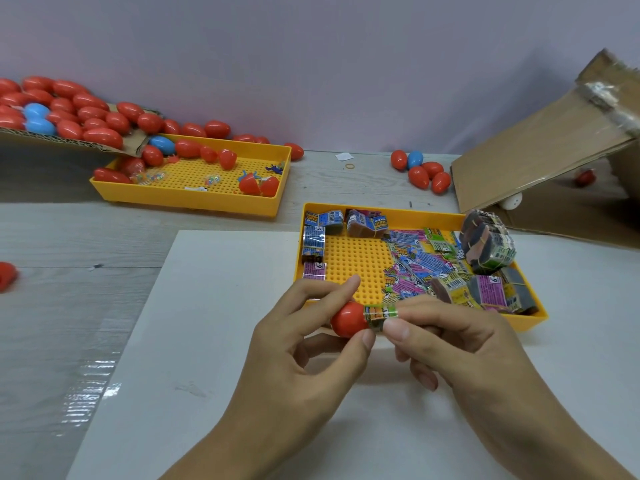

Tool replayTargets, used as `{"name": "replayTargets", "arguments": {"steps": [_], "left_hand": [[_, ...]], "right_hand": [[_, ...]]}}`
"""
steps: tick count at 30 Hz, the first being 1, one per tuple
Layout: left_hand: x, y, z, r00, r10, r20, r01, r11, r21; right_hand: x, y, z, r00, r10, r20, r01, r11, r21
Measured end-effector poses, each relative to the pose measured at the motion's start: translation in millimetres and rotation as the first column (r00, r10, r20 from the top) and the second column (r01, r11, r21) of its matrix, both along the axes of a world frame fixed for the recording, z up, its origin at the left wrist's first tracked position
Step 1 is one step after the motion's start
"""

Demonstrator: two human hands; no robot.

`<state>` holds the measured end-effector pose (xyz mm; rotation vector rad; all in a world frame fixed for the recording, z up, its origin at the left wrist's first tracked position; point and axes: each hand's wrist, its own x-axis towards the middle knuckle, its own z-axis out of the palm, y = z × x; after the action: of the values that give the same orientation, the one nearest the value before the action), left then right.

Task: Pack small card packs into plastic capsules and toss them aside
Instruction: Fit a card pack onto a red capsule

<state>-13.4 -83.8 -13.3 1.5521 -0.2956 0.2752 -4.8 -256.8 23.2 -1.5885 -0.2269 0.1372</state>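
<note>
Both hands meet at the frame's centre, nearest the viewer. Left hand [311, 344], entering from 7 o'clock, grips a red capsule half [347, 320] between thumb and forefinger. Right hand [446, 344], entering from 5 o'clock, pinches a rolled card pack [380, 316] whose left end sits in the mouth of the capsule half.

White sheet [207, 375]: lies under both hands, covering the lower part of the grey table [69, 244].

Cardboard box [540, 161]: at 2 o'clock, tipped with a flap sloping down to the table.

Cardboard flap [69, 142]: at 10 o'clock, heaped with red capsules [90, 114] and a few blue capsules [38, 119]; its lower edge overhangs the far yellow tray.

Far yellow tray [194, 199]: at 11 o'clock, holding capsules, open halves and small toys.

Near yellow tray [360, 258]: just beyond the hands at 1 o'clock, holding loose card packs [415, 261] and banded bundles [488, 244].

Loose capsule cluster [422, 171]: at 1 o'clock, red with one blue, on the table beside the box.

Single red capsule [5, 275]: at 9 o'clock, cut by the frame edge.
</note>
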Motion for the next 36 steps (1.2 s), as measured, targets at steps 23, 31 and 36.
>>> {"name": "replayTargets", "arguments": {"steps": [23,31,36], "left_hand": [[0.2,-1.1,-1.3,0.998,0.045,0.041,-0.048,0.997,0.062],[-2.6,-1.7,0.6,0.99,0.077,0.115,-0.085,0.994,0.064],[-3.7,-1.1,1.6,0.99,0.083,0.116,-0.088,0.995,0.039]], "right_hand": [[0.4,1.6,0.8,0.996,0.023,0.085,-0.016,0.997,-0.082],[-3.8,4.8,5.9,0.992,-0.081,0.099,0.081,0.997,-0.002],[-3.6,5.6,6.8,0.985,-0.132,0.11,0.134,0.991,-0.004]]}}
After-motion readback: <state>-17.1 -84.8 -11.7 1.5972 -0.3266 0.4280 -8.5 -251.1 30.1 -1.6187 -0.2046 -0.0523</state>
